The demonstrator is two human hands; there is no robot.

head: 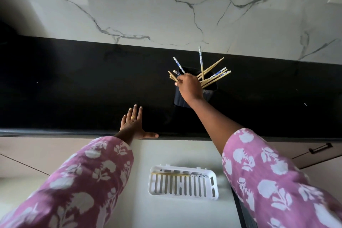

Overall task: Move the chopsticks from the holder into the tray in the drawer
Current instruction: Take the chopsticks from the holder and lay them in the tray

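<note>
Over the black holder (192,98), right hand (189,86) fingers clamped on chopsticks (173,76) angled up-left, left hand (134,126) fingers apart.

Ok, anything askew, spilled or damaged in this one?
Nothing stands out. The chopsticks fan loosely out of the black holder, the right hand grips a few, the left hand lies flat on the counter, and the white tray sits level.

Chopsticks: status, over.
Right hand closing on chopsticks in holder. Left hand flat on counter. Tray holds some already. Nothing blocking.
</note>
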